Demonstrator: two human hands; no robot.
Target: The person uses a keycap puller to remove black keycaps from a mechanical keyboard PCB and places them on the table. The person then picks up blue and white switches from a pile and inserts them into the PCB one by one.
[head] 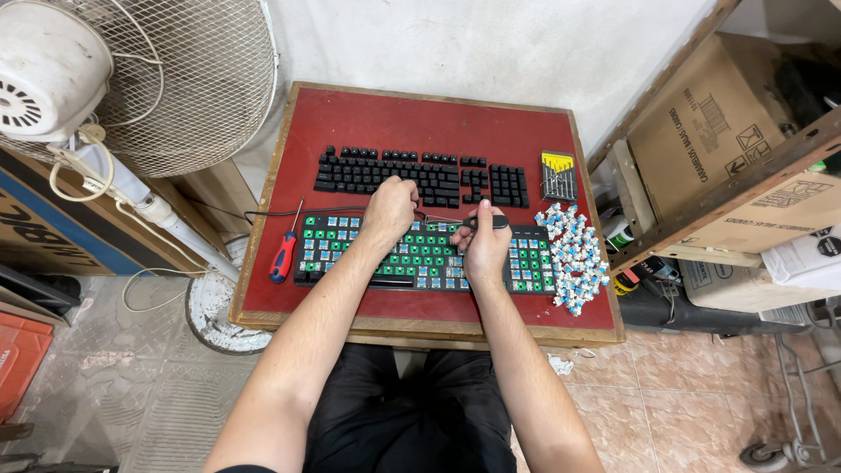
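Brown cardboard boxes [727, 140] fill the shelf right of my red table [420, 123]. My left hand [390, 210] presses fisted on the bare keyboard [420, 258]; my right hand [484, 245] pinches a black puller [486, 222].

Red worktop [350, 114] with pale wooden rim, black keycaps [420, 171], green keyboard plate [420, 258] dotted with blue switches, white-and-blue loose switches [574, 258], red-and-blue screwdriver [284, 254], yellow-and-grey bit case [558, 175], white mesh fan [131, 79]
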